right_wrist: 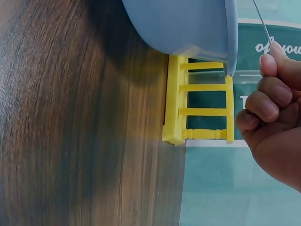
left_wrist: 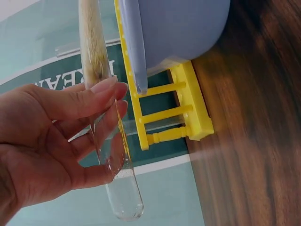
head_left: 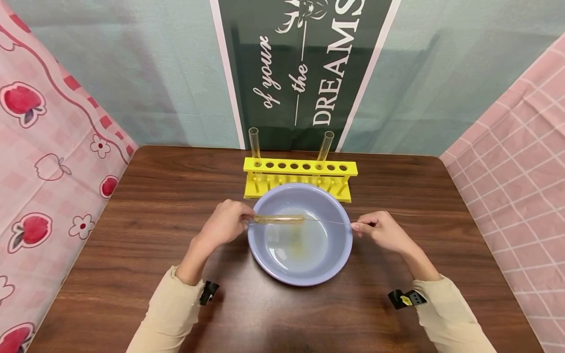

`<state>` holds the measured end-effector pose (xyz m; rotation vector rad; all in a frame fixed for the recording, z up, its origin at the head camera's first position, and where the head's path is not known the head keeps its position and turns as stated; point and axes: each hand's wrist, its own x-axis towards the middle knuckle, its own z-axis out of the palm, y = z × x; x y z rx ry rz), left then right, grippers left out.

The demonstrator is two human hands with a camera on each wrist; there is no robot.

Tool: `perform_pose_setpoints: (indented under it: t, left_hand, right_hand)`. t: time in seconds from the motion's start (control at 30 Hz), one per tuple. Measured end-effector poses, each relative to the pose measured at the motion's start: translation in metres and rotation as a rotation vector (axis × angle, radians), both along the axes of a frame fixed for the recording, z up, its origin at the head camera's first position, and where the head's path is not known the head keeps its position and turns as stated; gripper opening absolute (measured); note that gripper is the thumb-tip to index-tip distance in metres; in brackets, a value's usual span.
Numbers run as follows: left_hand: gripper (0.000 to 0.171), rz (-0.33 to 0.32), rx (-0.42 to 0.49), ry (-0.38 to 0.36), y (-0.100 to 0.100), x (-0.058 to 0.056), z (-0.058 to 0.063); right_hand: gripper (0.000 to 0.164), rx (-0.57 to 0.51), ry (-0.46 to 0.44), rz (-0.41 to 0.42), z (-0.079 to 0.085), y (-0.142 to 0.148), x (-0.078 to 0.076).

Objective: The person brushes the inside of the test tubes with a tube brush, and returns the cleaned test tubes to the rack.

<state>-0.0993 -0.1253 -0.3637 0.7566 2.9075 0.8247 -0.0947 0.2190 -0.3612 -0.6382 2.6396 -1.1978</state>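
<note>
Over a lavender basin, my left hand grips a clear glass test tube lying nearly level, its mouth toward the right. In the left wrist view the tube's rounded bottom sticks out past the fingers, and pale brush bristles fill the other part of it. From the mouth runs the test tube brush's thin twisted wire handle. Its end is pinched between thumb and forefinger of my right hand, just beyond the basin's right rim; the other fingers are curled in.
Shallow water with a yellowish tint lies in the basin. Right behind it stands a yellow test tube rack, with one glass tube at its left and another glass tube leaning toward the right. Fabric-covered walls border the brown wooden table.
</note>
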Motion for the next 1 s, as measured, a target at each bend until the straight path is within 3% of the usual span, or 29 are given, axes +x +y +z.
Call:
perform_pose_setpoints:
  t: [0.2,0.4,0.57,0.73,0.93,1.0]
  left_hand:
    - [0.032,-0.044,-0.014,0.011,0.015,0.001,0.001]
    - [0.028,-0.039,-0.024,0.029,0.029,0.002,0.0]
    - [0.029,-0.056,-0.017,0.013,0.037,0.004,-0.002]
    - [0.03,-0.052,0.005,0.042,0.039,0.005,-0.002]
    - [0.029,-0.006,-0.01,0.093,0.041,0.007,0.002]
    - [0.029,0.009,-0.021,0.079,0.042,0.007,0.002]
  right_hand:
    - [0.025,-0.043,-0.05,0.038,0.001,-0.014,0.001]
    - [0.026,-0.029,-0.064,0.034,0.001,-0.024,0.002]
    - [0.026,-0.047,-0.097,0.029,-0.012,-0.022,-0.002]
    - [0.028,-0.088,-0.178,0.021,-0.026,-0.015,-0.009]
    - [0.035,-0.135,-0.296,0.013,-0.023,-0.012,-0.014]
    - [0.037,-0.178,-0.352,0.008,-0.021,-0.011,-0.015]
